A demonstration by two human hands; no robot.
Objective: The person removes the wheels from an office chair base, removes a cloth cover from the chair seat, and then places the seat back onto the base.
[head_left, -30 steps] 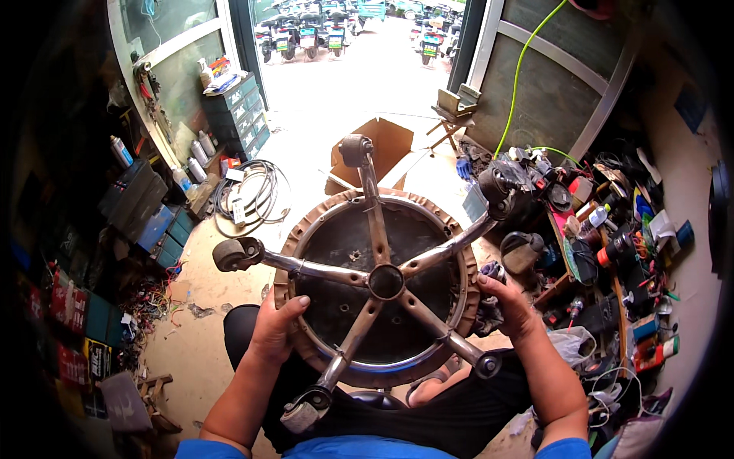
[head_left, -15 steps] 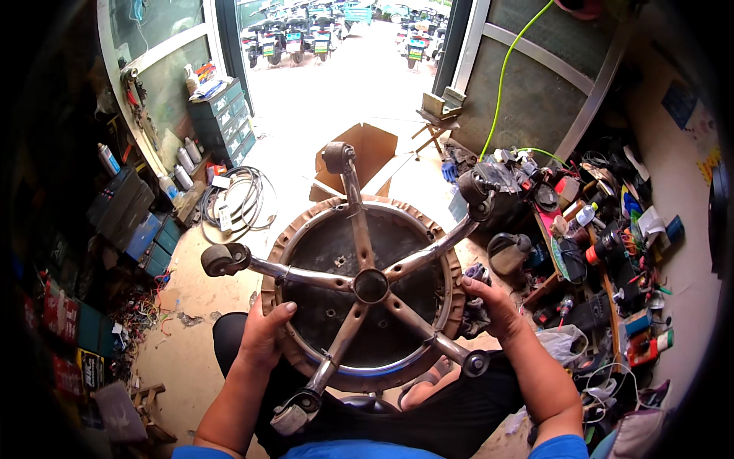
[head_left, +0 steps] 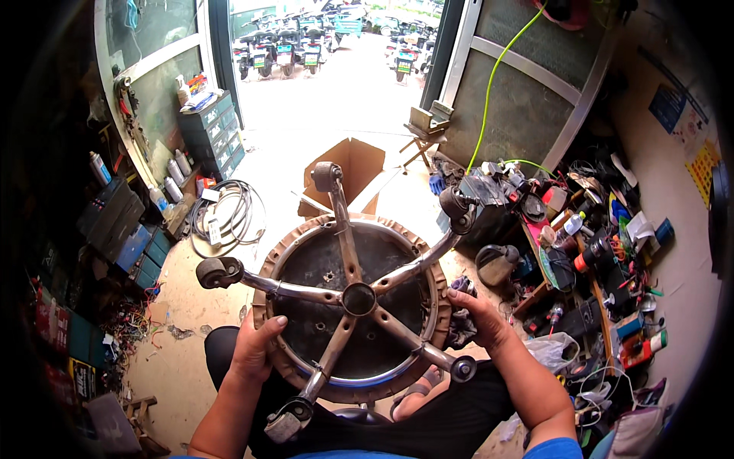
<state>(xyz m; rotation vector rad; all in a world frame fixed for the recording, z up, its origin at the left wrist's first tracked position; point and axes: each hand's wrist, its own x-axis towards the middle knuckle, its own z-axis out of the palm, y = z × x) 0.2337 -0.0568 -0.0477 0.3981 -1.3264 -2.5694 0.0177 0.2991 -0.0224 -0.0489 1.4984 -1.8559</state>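
Note:
An upside-down rolling stool lies over my lap, its round underside point(head_left: 306, 336) facing up, with a dark centre and a brown cover folded over the rim. Across it spreads a five-legged metal base point(head_left: 344, 233) with an open round hub point(head_left: 358, 299) in the middle and a caster at each leg's end, such as the far one point(head_left: 326, 177). My left hand point(head_left: 256, 344) grips the seat's left edge, thumb on top. On the opposite edge my right hand point(head_left: 482, 320) holds on likewise, thumb on the rim. The fingers underneath are hidden on both sides.
Beyond the stool stands an open cardboard box point(head_left: 348, 172). A coiled cable point(head_left: 229, 218) lies on the floor at left, near a drawer cabinet point(head_left: 214, 134). Cluttered tools and parts fill the right-hand bench point(head_left: 566, 252). A small folding stool point(head_left: 426, 130) stands by the doorway.
The whole view has shifted slightly, so stool and surroundings appear a little lower and further left. Both hands keep the same hold on the seat edge.

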